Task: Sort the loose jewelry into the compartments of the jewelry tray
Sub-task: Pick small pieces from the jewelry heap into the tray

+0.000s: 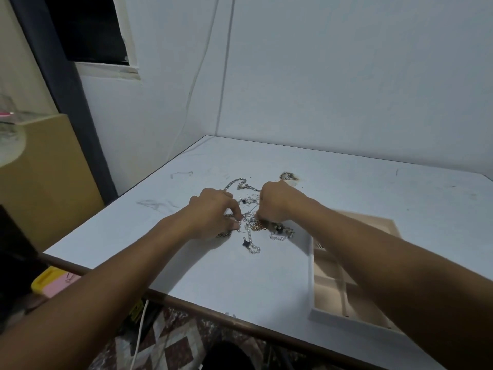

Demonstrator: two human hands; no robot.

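A tangled pile of loose jewelry (252, 209) lies in the middle of the white table (213, 276): a silver link chain (240, 182) at the far side, a pearl strand (252, 243) and a gold piece (260, 226) nearer me. My left hand (213, 210) reaches into the pile from the left and pinches a thin silver piece with curled fingers. My right hand (276, 201) reaches in from the right, fingers curled down onto the tangle, pinching a strand. The beige jewelry tray (330, 289) with dividers sits to the right, partly hidden under my right forearm.
The table stands in a corner of white walls. A chipped brown spot (288, 176) marks the tabletop behind my right hand. A yellow and pink box (52, 285) lies below the table's left edge. A white cable (138, 340) hangs by the front edge.
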